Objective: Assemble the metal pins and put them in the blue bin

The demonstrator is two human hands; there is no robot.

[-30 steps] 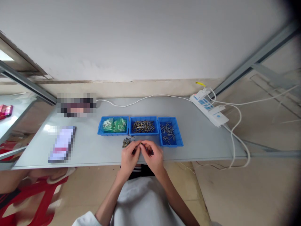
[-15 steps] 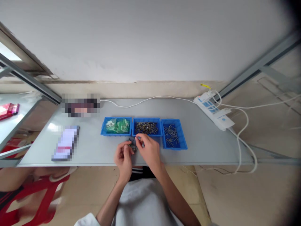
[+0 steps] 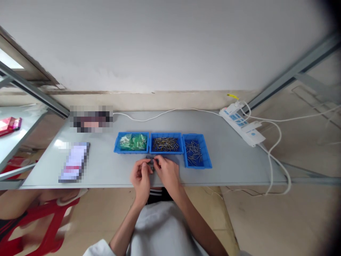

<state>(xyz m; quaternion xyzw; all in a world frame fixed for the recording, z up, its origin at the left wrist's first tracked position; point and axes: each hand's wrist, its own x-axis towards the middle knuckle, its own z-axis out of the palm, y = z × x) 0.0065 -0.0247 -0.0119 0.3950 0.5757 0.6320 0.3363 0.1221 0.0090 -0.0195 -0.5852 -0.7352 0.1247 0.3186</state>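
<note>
Close together above the front of the grey table (image 3: 106, 167), my left hand (image 3: 141, 174) and my right hand (image 3: 167, 172) are both closed in a pinch. Between their fingertips is a small dark cluster (image 3: 151, 165), too small and covered to name. Just beyond my hands is a blue bin (image 3: 166, 153) full of thin brass-coloured metal pieces (image 3: 165, 144), like screws or pins. To its left, another blue bin (image 3: 131, 152) holds white and green small pieces (image 3: 133, 142). On the right, a third blue bin (image 3: 205, 149) contains thin silvery pieces (image 3: 194, 153).
A phone-like object (image 3: 74, 162), pixelated, lies at the left; a blurred dark item (image 3: 92, 120) sits behind it. A white power strip (image 3: 241, 124) with cables stands at the right. A person's leg (image 3: 23, 204) and a red stool (image 3: 50, 224) are at lower left.
My right hand has come slightly down and its fingertips now meet the small dark cluster at my left fingers. My left hand has hardly moved.
</note>
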